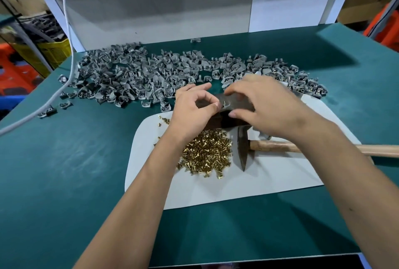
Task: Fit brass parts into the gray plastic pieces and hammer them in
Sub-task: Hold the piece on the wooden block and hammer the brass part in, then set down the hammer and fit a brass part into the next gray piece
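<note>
Both hands meet over a dark block (235, 104): left hand (190, 111) pinches a small brass pin (224, 103), right hand (265, 106) curls over the gray piece, mostly hidden. Fitting step, likely; next, the hammer (244, 148) below the right wrist.

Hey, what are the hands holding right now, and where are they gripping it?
The left hand pinches a small part over the dark block between thumb and forefinger; which end cannot be told. The right hand curls over the block; any grip is hidden. The hammer lies unheld.
</note>
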A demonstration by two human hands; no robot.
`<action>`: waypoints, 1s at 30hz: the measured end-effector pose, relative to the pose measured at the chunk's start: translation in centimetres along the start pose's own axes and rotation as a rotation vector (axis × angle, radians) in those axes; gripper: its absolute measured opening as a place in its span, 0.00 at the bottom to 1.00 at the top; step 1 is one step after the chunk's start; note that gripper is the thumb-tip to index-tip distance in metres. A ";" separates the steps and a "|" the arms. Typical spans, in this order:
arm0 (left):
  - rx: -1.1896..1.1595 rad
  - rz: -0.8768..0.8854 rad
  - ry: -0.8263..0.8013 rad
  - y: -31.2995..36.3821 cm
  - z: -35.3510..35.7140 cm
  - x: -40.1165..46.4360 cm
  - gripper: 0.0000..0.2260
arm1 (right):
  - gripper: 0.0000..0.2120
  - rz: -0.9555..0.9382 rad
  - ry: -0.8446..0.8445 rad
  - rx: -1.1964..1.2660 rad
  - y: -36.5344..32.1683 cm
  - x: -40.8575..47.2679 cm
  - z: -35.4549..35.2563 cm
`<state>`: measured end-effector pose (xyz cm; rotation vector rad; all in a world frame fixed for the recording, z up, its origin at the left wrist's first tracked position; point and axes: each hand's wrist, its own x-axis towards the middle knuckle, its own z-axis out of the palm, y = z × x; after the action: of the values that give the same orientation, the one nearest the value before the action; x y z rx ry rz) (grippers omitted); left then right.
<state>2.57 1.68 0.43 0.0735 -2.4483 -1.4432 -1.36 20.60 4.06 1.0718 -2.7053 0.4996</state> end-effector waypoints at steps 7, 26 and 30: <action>-0.076 -0.034 0.147 -1.2 -1.0 1.1 0.07 | 0.15 0.025 0.170 0.059 0.6 1.2 2.6; 0.384 -0.227 0.305 -6.2 -6.2 1.7 0.06 | 0.20 0.315 0.466 0.081 -0.1 0.2 3.2; 0.378 -0.233 0.293 -6.4 -6.2 1.8 0.05 | 0.19 0.088 0.405 0.100 -2.7 0.1 4.2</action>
<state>1.87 -7.05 -1.85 0.6228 -2.4847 -0.9439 0.24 17.12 0.88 0.7745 -2.3958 0.7799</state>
